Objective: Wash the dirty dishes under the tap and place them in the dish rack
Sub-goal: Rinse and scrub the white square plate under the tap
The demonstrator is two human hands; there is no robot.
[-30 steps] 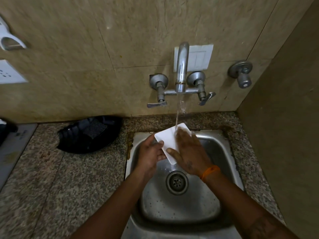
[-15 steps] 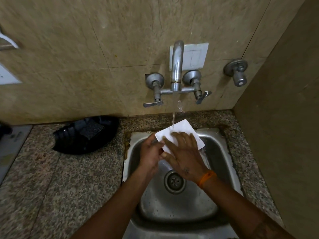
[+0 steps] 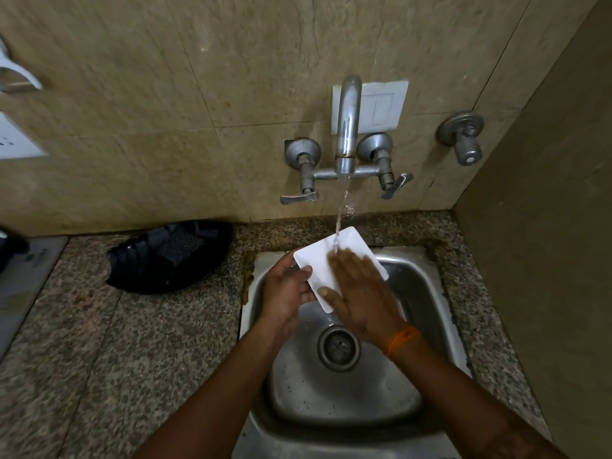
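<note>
A white square plate (image 3: 318, 260) is held tilted over the steel sink (image 3: 427, 293), under the stream from the wall tap (image 3: 346, 127). My left hand (image 3: 286, 293) grips the plate by its left edge, thumb on top. My right hand (image 3: 359, 289) lies flat on the plate's face with straight fingers, blurred by motion. Water hits the plate near its far corner. An orange band circles my right wrist.
A black ribbed tray (image 3: 169, 256) with a dark scrub pad sits on the granite counter (image 3: 116, 359) left of the sink. The drain (image 3: 338, 347) is in the sink's middle. A second valve (image 3: 462, 137) sticks out of the wall at right. A side wall closes the right.
My right hand has slid across the plate's face, fingers now nearer the water stream. The plate stays under the tap in my left hand. The camera shifted slightly.
</note>
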